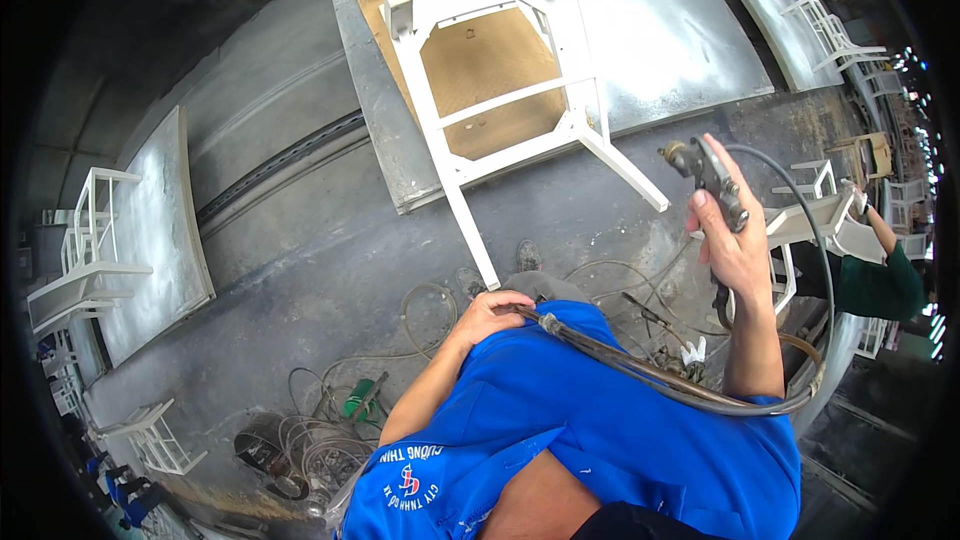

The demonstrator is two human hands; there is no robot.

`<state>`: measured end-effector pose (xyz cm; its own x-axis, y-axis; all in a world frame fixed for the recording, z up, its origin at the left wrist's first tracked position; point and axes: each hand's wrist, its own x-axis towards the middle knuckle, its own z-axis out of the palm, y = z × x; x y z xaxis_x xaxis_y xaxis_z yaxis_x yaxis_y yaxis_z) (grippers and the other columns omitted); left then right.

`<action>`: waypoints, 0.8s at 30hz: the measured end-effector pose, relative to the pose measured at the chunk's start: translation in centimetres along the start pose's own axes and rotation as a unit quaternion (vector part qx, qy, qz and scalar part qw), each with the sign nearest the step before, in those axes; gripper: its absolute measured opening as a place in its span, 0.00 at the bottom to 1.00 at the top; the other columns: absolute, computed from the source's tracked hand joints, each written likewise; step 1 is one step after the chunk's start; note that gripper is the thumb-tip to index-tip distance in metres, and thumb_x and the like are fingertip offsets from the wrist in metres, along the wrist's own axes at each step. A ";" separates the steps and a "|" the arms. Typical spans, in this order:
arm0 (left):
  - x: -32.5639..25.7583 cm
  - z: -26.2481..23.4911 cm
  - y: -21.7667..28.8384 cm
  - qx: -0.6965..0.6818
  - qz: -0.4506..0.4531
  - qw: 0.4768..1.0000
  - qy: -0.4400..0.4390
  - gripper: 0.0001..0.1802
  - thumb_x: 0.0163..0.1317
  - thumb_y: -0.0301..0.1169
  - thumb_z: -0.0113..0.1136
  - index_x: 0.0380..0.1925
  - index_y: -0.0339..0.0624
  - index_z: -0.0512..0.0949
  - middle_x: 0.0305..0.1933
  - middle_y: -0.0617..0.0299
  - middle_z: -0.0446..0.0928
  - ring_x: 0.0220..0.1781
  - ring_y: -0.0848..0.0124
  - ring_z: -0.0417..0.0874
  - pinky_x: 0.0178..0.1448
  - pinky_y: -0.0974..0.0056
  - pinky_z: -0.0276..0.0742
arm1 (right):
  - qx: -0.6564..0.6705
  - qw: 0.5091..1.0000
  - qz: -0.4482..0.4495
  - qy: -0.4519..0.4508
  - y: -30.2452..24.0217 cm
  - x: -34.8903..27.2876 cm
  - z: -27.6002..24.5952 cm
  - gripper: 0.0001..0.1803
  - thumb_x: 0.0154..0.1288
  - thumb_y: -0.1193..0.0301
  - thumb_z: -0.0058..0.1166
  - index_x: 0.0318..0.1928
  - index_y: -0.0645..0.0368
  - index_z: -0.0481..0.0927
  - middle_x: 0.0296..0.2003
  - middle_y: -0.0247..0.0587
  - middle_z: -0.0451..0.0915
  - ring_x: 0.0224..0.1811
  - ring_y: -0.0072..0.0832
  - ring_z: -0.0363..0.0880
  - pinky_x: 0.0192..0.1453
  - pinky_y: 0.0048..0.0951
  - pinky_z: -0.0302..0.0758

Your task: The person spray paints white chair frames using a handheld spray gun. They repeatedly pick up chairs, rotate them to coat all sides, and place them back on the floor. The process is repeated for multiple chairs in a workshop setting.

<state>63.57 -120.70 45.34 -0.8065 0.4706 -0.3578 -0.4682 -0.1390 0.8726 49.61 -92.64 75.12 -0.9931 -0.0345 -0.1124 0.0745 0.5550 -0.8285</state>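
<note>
My right hand (735, 245) is raised at the right, its fingers wrapped round a dark metal spray gun (708, 175) whose nozzle points left. A grey hose (818, 225) loops from the gun down past my forearm. Low in front of my body, my left hand (490, 318) is closed on the bundled hoses (620, 360), which cross my blue shirt. Ahead stands or lies a white chair frame (520, 150) with its legs toward me, on a flat metal-grey board (680, 60). Brown cardboard (490, 70) shows through the frame.
Hoses coil on the floor by a green container (362, 398). At left, white chairs (95, 240) stand near another board (160, 240). A co-worker in a dark green sleeve (880, 285) handles a white chair piece (850, 230) at right. More white chairs (835, 35) are farther off.
</note>
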 end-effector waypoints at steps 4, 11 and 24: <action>-0.5 -0.3 -0.1 -0.019 0.044 0.999 -0.006 0.20 0.63 0.34 0.71 0.54 0.40 0.86 0.53 0.55 0.87 0.56 0.65 0.87 0.64 0.60 0.81 | 0.000 0.996 -0.067 0.061 1.5 4.8 1.4 0.30 0.74 0.69 0.58 0.74 0.52 0.71 0.53 0.45 0.86 0.37 0.23 0.82 0.45 0.29 0.81; -1.4 0.3 -0.6 0.004 0.040 0.999 0.018 0.22 0.65 0.40 0.70 0.54 0.39 0.86 0.54 0.55 0.87 0.58 0.62 0.86 0.65 0.58 0.80 | 0.009 0.996 -0.040 0.075 3.7 14.2 3.7 0.28 0.73 0.65 0.58 0.72 0.48 0.75 0.57 0.51 0.86 0.59 0.39 0.85 0.66 0.37 0.76; -1.3 2.3 -2.1 -0.090 0.041 0.993 0.062 0.20 0.65 0.37 0.70 0.53 0.37 0.86 0.56 0.54 0.85 0.61 0.62 0.84 0.68 0.59 0.76 | 0.060 0.984 -0.167 -0.023 2.1 15.2 8.5 0.29 0.73 0.66 0.58 0.73 0.44 0.74 0.45 0.43 0.90 0.38 0.25 0.84 0.50 0.29 0.79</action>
<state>66.38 -119.05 44.74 -0.8780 0.3417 -0.3352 -0.4463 -0.3311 0.8314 35.44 -99.03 67.01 -0.9593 -0.2367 0.1543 -0.2416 0.4038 -0.8824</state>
